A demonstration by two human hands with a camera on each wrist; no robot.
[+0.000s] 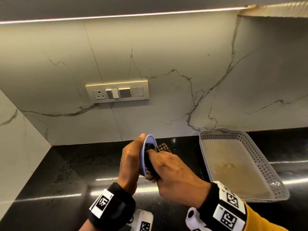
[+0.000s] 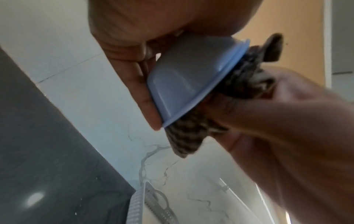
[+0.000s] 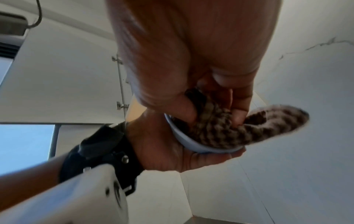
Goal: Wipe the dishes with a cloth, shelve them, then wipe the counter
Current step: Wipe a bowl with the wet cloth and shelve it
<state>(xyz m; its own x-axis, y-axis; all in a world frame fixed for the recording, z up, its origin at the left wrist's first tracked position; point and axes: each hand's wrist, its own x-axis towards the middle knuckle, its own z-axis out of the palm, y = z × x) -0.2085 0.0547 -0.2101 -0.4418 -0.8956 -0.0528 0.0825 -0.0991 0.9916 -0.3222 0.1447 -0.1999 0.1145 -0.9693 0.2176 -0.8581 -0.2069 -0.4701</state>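
Observation:
A small light-blue bowl (image 1: pixel 146 144) is held on its side above the black counter (image 1: pixel 66 172), mouth facing right. My left hand (image 1: pixel 131 157) cups it from behind, fingers curled round its base and rim. My right hand (image 1: pixel 168 167) grips a brown checked cloth (image 1: pixel 162 147) and pushes it into the bowl. In the left wrist view the bowl (image 2: pixel 187 78) shows its outside, with the cloth (image 2: pixel 187 136) spilling out below the rim. In the right wrist view my right fingers (image 3: pixel 184 109) pinch the cloth (image 3: pixel 229 131) inside the bowl (image 3: pixel 191 145).
A grey perforated tray (image 1: pixel 270 165) lies on the counter to the right, holding nothing. A switch and socket panel (image 1: pixel 117 91) sits on the marble backsplash behind the hands. A side wall closes the counter on the left.

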